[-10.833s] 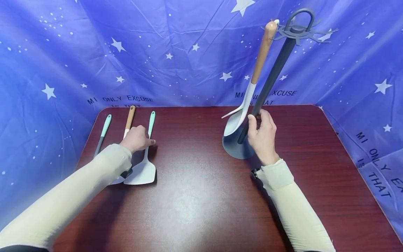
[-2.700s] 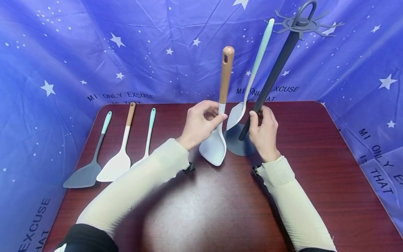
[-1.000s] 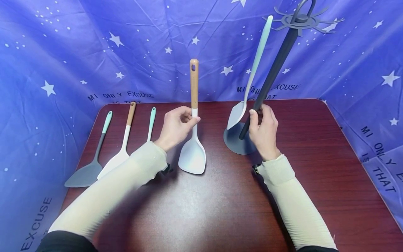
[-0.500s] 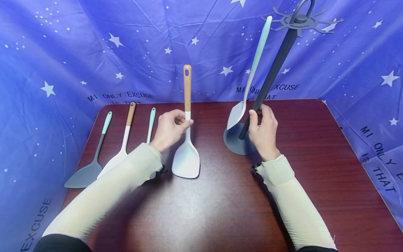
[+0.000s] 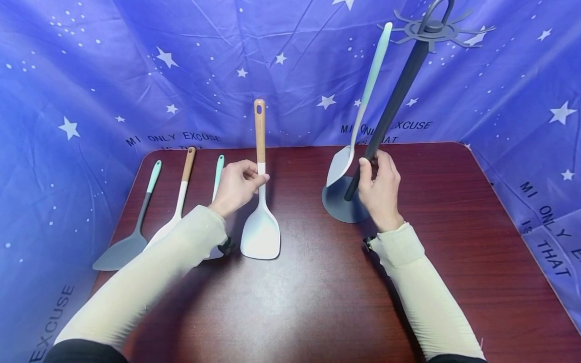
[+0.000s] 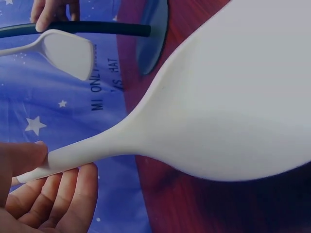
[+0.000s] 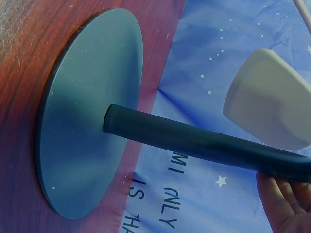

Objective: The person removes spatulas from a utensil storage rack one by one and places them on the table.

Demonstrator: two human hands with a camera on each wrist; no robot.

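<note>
My left hand (image 5: 238,186) pinches a white spatula (image 5: 260,234) by the neck, just under its wooden handle. The spatula stands handle up, blade toward me; whether the blade touches the table I cannot tell. In the left wrist view the thumb and fingers (image 6: 77,199) close on the white neck. My right hand (image 5: 381,191) grips the dark pole of a utensil stand (image 5: 401,96) near its round base. From a hook on the stand's left hangs a spatula with a mint handle (image 5: 378,65); its pale blade also shows in the right wrist view (image 7: 269,99).
At the left of the table (image 5: 290,312) lie a grey spatula with a mint handle (image 5: 122,252), a white one with a wooden handle (image 5: 180,199) and a mint-handled one (image 5: 219,171). My left arm partly covers the last two. A starry blue curtain (image 5: 281,101) surrounds the table.
The wooden-handled spatula, earlier on the stand, is now in my left hand. Over the last seconds that hand has carried it left and lower, away from the stand. My right hand stays on the pole.
</note>
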